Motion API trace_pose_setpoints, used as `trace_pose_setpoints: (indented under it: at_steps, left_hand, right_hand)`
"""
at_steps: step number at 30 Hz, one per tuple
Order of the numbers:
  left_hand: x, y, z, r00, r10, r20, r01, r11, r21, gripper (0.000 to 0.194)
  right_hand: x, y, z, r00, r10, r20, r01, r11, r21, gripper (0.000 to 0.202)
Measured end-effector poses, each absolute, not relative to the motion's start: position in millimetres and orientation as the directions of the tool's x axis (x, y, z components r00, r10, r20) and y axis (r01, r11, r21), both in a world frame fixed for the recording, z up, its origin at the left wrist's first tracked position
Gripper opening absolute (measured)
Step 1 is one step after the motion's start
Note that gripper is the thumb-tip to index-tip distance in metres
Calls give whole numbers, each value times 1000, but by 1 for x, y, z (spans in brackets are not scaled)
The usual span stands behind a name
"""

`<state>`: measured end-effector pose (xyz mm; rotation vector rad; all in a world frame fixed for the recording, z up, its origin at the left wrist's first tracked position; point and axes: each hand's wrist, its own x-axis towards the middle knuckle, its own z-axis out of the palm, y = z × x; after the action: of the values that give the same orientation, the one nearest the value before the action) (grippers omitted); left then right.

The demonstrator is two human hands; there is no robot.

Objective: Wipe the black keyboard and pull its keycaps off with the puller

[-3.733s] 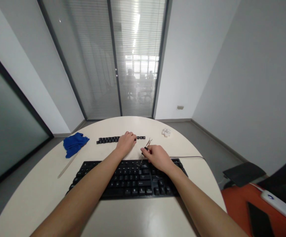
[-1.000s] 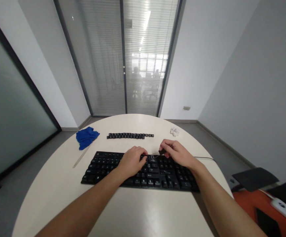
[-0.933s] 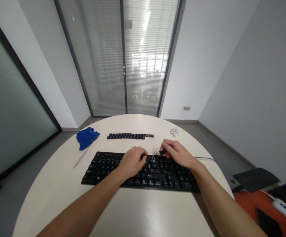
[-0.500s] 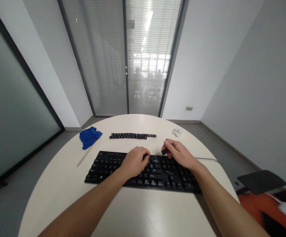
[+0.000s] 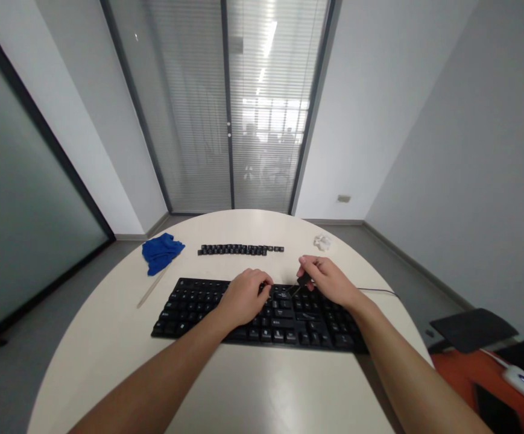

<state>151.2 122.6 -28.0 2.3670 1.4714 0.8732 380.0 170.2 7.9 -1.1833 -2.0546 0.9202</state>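
A black keyboard [image 5: 262, 335] lies on the round cream table [image 5: 262, 386]. My left hand [image 5: 245, 296] rests over its middle, fingers curled and thumb near the fingertips at the back edge; whether anything is between them is too small to tell. My right hand [image 5: 327, 281] is closed on a small black tool with thin wire prongs [image 5: 304, 279], held above the back right part of the keyboard. The prongs point down and left over the keys. Behind the keyboard, several loose black keycaps [image 5: 234, 249] stand in rows.
A blue cloth [image 5: 160, 252] lies at the left with a thin pale stick [image 5: 153, 290] beside it. White crumpled paper [image 5: 322, 242] sits back right. A black cable [image 5: 379, 290] runs off right, and an orange seat [image 5: 465, 374] stands beyond the table edge.
My right hand has tilted the tool slightly, and its prongs now point more steeply down over the keys. My left hand has hardly moved. The whole view has shifted a little.
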Motion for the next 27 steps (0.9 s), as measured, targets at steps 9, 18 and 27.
trace_pose_setpoints:
  at_steps: [9,18,27]
  left_hand:
    - [151,122,-26,319,881,350,745,-461,481,19]
    - [151,123,-27,312,886,344,753,-451,478,23]
    - [151,123,-28,318,877,359,745,-466,478,27]
  right_hand:
    - [384,172,9,-530,842,98,426,365,-828,46]
    - [385,166,13,-574,815,76,434,382,-816,39]
    - [385,167,15,-525,847,88,427,351,-833,45]
